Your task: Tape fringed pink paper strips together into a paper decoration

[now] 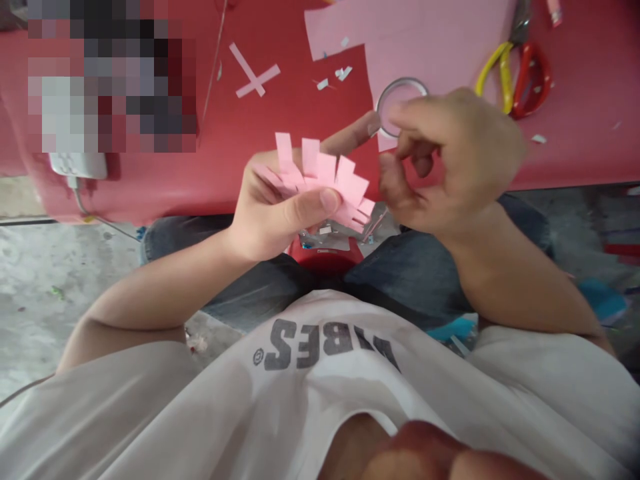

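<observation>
My left hand is closed on a pink paper strip cut into a fringe of tabs; thumb and fingers pinch its lower edge and the tabs fan upward. My right hand hovers just right of the fringe with its fingers curled and blurred by motion; its fingertips are close to the rightmost tabs. I cannot make out anything held in it. Both hands are above my lap, in front of the red table.
On the table lie a pink paper sheet, a clear tape ring, yellow and red scissors, crossed pink strips and small paper scraps. A red container sits between my knees. A white power strip is at the left.
</observation>
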Demonstrator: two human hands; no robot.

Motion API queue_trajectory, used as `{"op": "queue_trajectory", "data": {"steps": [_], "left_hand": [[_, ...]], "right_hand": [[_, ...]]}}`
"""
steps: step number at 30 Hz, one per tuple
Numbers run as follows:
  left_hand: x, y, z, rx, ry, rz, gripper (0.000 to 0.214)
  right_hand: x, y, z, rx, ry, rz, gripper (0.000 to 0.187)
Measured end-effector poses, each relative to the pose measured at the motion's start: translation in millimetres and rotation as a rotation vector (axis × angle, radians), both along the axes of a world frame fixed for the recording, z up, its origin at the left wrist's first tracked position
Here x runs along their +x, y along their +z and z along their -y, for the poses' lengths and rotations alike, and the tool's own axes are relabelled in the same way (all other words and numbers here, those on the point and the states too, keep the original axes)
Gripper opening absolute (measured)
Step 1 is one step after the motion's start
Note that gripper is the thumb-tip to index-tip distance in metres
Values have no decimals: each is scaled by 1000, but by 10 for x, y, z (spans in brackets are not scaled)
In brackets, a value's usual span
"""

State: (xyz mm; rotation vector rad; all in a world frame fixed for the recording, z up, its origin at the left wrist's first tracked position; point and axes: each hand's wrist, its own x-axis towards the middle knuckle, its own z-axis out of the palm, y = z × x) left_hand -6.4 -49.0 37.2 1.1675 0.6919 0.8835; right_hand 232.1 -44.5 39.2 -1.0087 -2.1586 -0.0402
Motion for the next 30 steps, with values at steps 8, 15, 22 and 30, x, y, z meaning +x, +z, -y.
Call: {"op": "queue_trajectory", "data": {"steps": [8,15,22,30], "left_hand": [[8,59,30,-43,-71,156,20],[40,114,-44,-149,6,206,20],[41,113,-30,-241,73,132,28],[5,-26,-59,-175,-24,215,13]], "right_hand": [[-5,-21,4,126,-41,64,21],[129,5,-96,-138,-102,113,9],[56,-84,-84,-301,208,-154,11],[-23,-100,22,-682,23,-514,36]]}}
